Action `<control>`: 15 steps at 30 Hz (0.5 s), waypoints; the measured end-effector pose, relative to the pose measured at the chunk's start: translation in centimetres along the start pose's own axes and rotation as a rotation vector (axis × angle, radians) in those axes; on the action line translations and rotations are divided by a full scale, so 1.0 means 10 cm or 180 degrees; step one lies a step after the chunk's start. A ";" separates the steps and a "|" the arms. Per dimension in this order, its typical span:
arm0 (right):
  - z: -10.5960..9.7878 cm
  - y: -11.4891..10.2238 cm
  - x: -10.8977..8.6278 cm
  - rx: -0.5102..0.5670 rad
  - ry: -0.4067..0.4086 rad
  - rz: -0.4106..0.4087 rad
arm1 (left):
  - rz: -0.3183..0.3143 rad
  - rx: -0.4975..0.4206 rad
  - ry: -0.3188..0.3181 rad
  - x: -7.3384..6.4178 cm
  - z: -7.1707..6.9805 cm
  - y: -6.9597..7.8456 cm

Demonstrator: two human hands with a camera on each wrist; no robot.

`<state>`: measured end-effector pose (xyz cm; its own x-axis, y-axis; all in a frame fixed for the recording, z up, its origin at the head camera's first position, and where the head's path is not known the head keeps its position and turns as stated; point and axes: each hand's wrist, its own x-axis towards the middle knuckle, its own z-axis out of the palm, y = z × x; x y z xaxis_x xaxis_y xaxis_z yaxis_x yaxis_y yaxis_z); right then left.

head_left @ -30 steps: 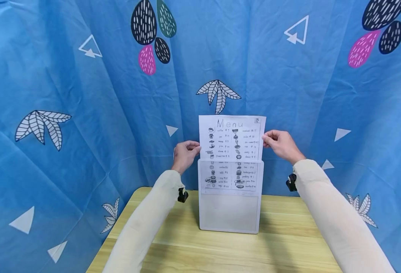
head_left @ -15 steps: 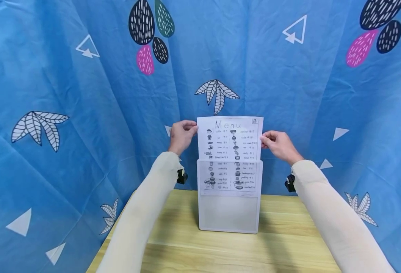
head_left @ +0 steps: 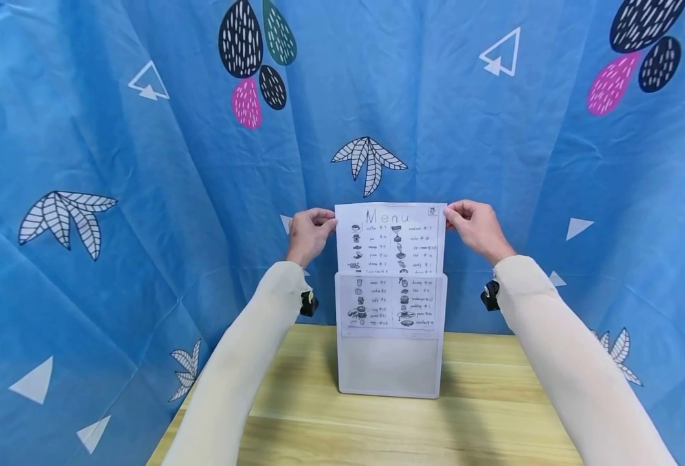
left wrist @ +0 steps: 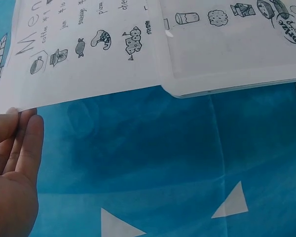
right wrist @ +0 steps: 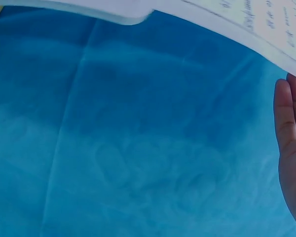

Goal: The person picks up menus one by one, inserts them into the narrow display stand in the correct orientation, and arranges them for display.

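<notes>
A printed menu sheet (head_left: 377,239) stands upright, its lower part inside a clear sleeve with a pale rim (head_left: 389,366) and its upper part sticking out above. My left hand (head_left: 310,234) pinches the sheet's left edge near the top corner. At the opposite upper corner my right hand (head_left: 478,228) pinches the right edge between thumb and fingers. In the left wrist view the thumb and fingers (left wrist: 32,143) meet at the paper's edge. The right wrist view shows only part of the right hand (right wrist: 293,138), beside the paper (right wrist: 266,34); its thumb is out of frame.
The sleeve stands on a light wooden table (head_left: 389,430), close to its back edge. Behind and to the left hangs a blue patterned curtain (head_left: 465,129). Black devices are worn at the left wrist (head_left: 309,304) and right wrist (head_left: 490,296).
My left hand has risen along the sheet's left edge to the top corner, then my right hand has done likewise on the right. The sheet sits slightly lower in the sleeve.
</notes>
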<state>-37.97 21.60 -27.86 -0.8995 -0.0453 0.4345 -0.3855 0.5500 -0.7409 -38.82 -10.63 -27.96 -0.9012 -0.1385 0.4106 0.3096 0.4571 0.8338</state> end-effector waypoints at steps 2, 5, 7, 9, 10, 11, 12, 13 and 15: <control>0.00 -0.02 0.01 0.0010 0.0013 -0.0011 | 0.0019 -0.0002 0.0014 -0.01 0.00 -0.01; 0.01 -0.01 0.00 0.0007 -0.0008 0.0003 | 0.0062 -0.0003 0.0013 -0.02 -0.01 -0.03; 0.01 0.02 -0.01 0.0011 -0.0016 0.0024 | 0.0089 -0.0006 -0.0013 -0.04 -0.01 -0.04; 0.01 0.05 -0.02 0.0001 -0.0017 0.0033 | 0.0115 -0.0002 -0.0042 -0.05 0.00 -0.06; 0.01 0.06 -0.03 -0.0003 -0.0022 0.0035 | 0.0120 0.0000 -0.0053 -0.05 0.00 -0.07; 0.01 0.07 -0.03 -0.0010 -0.0025 0.0036 | 0.0127 0.0000 -0.0060 -0.06 0.00 -0.08; 0.01 0.07 -0.04 -0.0017 -0.0036 0.0036 | 0.0124 0.0003 -0.0065 -0.06 0.01 -0.09; 0.02 0.08 -0.05 -0.0025 -0.0049 0.0030 | 0.0123 0.0007 -0.0065 -0.06 0.01 -0.10; 0.03 0.09 -0.06 -0.0043 -0.0079 0.0022 | 0.0126 0.0028 -0.0059 -0.07 0.01 -0.12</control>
<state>-37.84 21.84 -28.90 -0.9070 -0.0619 0.4165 -0.3766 0.5616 -0.7367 -38.56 -11.00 -29.34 -0.8939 -0.1039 0.4361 0.3425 0.4696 0.8138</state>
